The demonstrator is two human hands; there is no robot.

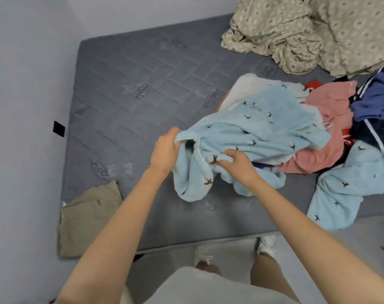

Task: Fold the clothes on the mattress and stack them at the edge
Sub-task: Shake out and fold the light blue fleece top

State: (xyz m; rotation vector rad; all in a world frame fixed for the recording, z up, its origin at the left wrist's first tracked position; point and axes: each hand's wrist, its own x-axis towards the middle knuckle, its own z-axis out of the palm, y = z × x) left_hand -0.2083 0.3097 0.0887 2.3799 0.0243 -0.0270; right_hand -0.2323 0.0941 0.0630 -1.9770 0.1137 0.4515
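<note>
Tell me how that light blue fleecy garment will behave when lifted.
Probably floppy: the light blue garment sags in folds between the left hand and right hand. Its fluffy surface likely resists slipping. Trailing ends may snag the pink garment.

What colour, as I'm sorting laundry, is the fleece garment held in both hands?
The fleece garment is light blue with small dark motifs; head view.

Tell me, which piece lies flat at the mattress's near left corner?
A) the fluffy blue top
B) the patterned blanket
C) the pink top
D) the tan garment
D: the tan garment lies flat at the near left corner of the mattress.
</note>
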